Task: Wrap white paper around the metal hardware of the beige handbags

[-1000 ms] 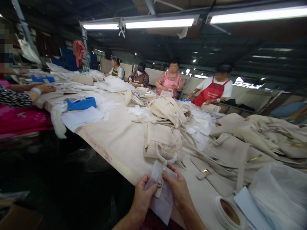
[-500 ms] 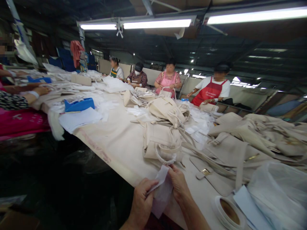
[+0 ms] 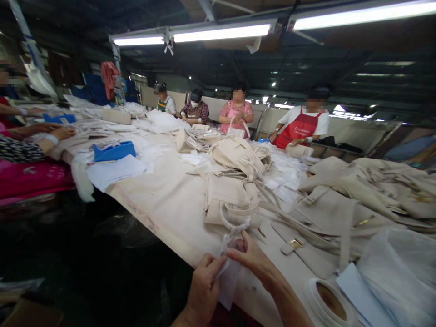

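Note:
A thin, see-through white wrapping sheet hangs between my two hands just over the table's near edge. My left hand is closed, pinching the sheet's left side between thumb and fingers. My right hand grips its upper right part, thumb pressed across it and forefinger stretched toward the bag. Just beyond lies a beige handbag, its handle looping toward me with white wrapping on part of it. The sheet's top end reaches close to this handle; I cannot tell whether they touch.
Beige bags and straps pile up at right. A roll of tape and a clear plastic bag lie near my right arm. White sheets and a blue dispenser sit at left. Several co-workers surround the table.
The sheet has been narrowed and bunched, its top end now near the bag's handle. My right thumb has come across it toward my left hand, and the right forefinger has stretched out.

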`<state>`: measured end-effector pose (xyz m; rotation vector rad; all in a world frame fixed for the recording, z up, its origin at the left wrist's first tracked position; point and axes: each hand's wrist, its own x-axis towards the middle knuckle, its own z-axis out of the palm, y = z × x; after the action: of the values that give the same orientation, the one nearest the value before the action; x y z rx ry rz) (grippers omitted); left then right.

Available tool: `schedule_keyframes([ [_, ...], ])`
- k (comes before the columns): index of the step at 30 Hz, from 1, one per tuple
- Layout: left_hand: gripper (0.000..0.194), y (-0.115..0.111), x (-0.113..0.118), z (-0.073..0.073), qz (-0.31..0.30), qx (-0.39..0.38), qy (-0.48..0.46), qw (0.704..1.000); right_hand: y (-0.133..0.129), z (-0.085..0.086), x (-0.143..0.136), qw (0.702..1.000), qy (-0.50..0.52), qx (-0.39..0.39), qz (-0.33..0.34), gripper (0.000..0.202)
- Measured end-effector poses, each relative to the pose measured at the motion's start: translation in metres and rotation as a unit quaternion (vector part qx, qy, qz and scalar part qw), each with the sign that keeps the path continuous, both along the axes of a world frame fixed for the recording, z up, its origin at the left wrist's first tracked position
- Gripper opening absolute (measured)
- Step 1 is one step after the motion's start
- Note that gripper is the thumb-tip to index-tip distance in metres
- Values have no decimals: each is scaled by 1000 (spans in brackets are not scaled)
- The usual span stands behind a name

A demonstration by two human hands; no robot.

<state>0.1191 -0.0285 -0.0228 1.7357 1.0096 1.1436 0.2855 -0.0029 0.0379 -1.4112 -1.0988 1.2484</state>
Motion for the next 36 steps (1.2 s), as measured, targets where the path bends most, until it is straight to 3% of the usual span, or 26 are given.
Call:
schedule_keyframes([
  [3, 42, 5, -6, 5, -2, -21, -24, 999, 3, 4, 2, 998, 50, 32, 16, 44],
  [6, 40, 9, -10, 10, -1, -36, -39, 999, 9, 4, 1, 997, 70, 26, -21, 31],
  [12, 26, 12, -3, 9, 15, -126, -134, 983, 19, -11, -17, 990, 95, 57, -89, 40],
  [17, 35, 8, -4, 6, 3, -58, -74, 996, 27, -16, -21, 982, 81, 31, -167, 44],
  [21, 57, 7, -4, 6, -22, 9, 15, 1000, 24, -11, -17, 992, 52, 33, -113, 47],
  [25, 59, 8, 0, 4, -18, 21, 53, 998, 16, -10, -15, 996, 64, 49, -29, 58],
  [29, 58, 3, -3, 7, -42, 6, 56, 998, 16, -13, -13, 999, 13, 37, -24, 51],
  [33, 61, -2, -18, 22, -108, -91, -6, 990, 18, -9, -9, 998, 34, 37, -43, 44],
  [36, 48, 9, -26, 34, -82, -196, -76, 974, 16, -1, -5, 998, 54, 37, -20, 44],
])
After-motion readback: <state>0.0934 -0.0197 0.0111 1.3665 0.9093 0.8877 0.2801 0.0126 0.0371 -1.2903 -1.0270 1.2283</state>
